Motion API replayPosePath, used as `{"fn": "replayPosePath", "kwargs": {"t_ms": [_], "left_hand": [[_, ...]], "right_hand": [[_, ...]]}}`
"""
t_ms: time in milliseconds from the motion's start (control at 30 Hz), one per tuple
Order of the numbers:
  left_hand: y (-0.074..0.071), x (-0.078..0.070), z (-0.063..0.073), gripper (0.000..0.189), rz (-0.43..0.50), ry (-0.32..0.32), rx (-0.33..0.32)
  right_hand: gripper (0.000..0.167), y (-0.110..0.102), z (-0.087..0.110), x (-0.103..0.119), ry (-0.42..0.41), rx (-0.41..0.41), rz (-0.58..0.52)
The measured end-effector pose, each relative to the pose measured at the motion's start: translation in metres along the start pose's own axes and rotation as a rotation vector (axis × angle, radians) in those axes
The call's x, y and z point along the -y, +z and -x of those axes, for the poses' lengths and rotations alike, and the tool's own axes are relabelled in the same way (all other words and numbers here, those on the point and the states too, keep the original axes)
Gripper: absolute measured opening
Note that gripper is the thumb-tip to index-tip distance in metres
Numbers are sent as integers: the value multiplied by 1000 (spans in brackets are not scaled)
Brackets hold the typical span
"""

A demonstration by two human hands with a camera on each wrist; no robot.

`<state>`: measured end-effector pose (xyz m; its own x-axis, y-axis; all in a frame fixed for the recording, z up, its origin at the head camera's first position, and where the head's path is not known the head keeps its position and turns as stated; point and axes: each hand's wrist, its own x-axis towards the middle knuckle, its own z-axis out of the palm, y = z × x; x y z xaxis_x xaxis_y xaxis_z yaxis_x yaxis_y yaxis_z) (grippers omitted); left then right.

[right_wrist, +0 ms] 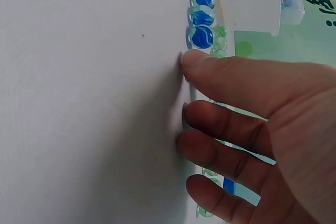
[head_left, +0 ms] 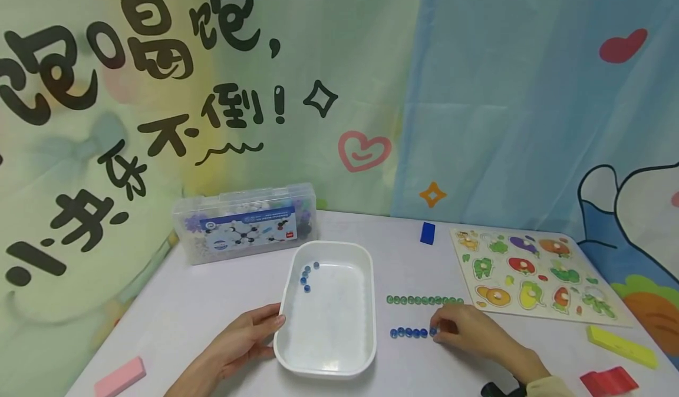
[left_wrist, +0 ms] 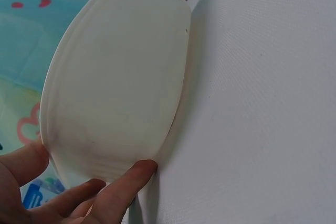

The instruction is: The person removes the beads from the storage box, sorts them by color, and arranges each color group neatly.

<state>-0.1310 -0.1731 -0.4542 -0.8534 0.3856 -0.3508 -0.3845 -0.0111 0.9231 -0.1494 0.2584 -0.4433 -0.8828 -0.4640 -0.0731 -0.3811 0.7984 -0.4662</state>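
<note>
A white plastic tray (head_left: 339,320) lies on the table with several blue marbles (head_left: 307,288) near its left wall. My left hand (head_left: 245,339) holds the tray's left side, thumb at the rim and fingers against the outer wall (left_wrist: 115,93). To the right of the tray, several blue marbles (head_left: 409,333) form a short row. At that row's right end my right hand (head_left: 469,329) pinches a blue marble (head_left: 433,331) between thumb and forefinger; in the right wrist view the thumb hides it. A longer row of green marbles (head_left: 419,300) runs just behind.
Behind the tray stands a clear plastic case (head_left: 246,226). A vegetable picture board (head_left: 530,273) lies at the right, near a blue block (head_left: 427,233). Yellow (head_left: 622,346) and red (head_left: 610,381) pieces lie front right, a pink block (head_left: 120,377) front left. A printed curtain hangs behind.
</note>
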Motion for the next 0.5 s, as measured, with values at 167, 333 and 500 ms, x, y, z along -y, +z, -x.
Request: {"fn": "replayPosePath", "kwargs": {"t_ms": [167,333,500], "left_hand": [[0,0,0,73,3,0,-1],[0,0,0,74,2,0,-2],[0,0,0,73,8,0,6]], "right_hand": [[16,2,0,2,25,-3,14],[18,4,0,3,34,-12,26],[19,3,0,2,31,-1,23]]}}
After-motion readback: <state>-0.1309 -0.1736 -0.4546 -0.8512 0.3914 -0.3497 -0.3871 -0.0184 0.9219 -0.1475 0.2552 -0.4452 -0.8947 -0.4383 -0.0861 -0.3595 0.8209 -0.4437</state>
